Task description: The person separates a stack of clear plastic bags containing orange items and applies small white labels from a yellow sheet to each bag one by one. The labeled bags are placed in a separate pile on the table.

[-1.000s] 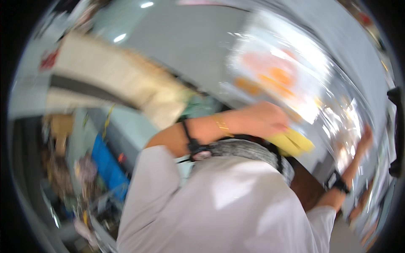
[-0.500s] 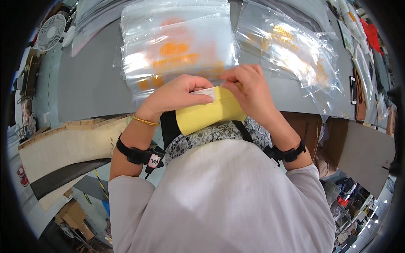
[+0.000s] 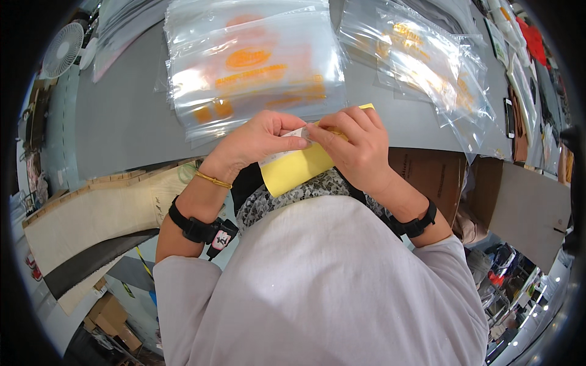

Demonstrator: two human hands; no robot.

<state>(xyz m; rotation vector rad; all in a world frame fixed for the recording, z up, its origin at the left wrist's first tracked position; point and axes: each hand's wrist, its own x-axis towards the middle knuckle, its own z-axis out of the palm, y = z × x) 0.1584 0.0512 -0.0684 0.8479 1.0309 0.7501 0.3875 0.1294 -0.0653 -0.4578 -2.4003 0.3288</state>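
Note:
A glossy yellow sheet (image 3: 297, 169), which looks like label backing paper, curves downward between my hands over the table's near edge. Along its upper left side runs a white printed label strip (image 3: 278, 155). My left hand (image 3: 259, 139) is closed on the strip, thumb on top and fingers folded behind. With thumb and forefinger pinched at the strip's right end, my right hand (image 3: 357, 143) meets the left fingertips; its other fingers curl over the sheet. Whether the label's end is lifted off the yellow sheet is hidden by the fingertips.
Just beyond my hands lies a stack of clear plastic bags (image 3: 256, 79) with orange print. More clear bags (image 3: 427, 67) spread at the right, some over the grey table's (image 3: 128, 122) edge. A phone (image 3: 509, 118) lies far right; a white fan (image 3: 63, 50) stands left.
My right hand has moved down and left, its fingertips now at the left hand's. The yellow sheet has tilted, its right corner higher, and more white strip shows. The view has shifted slightly.

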